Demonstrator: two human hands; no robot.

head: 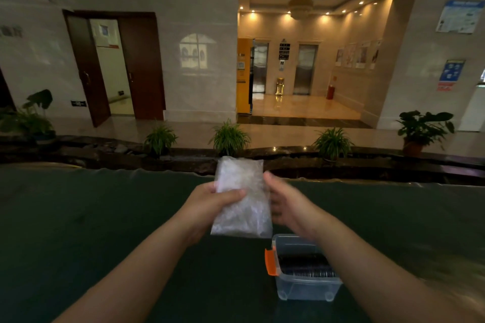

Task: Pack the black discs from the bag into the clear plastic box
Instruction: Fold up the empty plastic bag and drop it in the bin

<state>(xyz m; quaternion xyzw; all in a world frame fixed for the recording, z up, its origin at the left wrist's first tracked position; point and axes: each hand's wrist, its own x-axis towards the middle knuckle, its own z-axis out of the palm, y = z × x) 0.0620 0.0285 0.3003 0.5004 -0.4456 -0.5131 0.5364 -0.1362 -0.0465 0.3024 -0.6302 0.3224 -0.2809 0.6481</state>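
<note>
A clear, crinkled plastic bag (242, 196) is held up above the dark green table (78, 217). My left hand (210, 202) grips its left side, thumb across the front. My right hand (283, 202) sits at the bag's right edge, fingers behind it; whether it grips is unclear. The bag looks see-through and I make out no discs in it. Below my right forearm stands the clear plastic box (305, 283) with an orange latch (270, 262). A row of black discs (307, 267) stands on edge inside it.
The table's far edge borders a dark stone planter ledge (183, 157) with several potted plants (229, 136). Beyond lies a lobby floor with doors and lifts.
</note>
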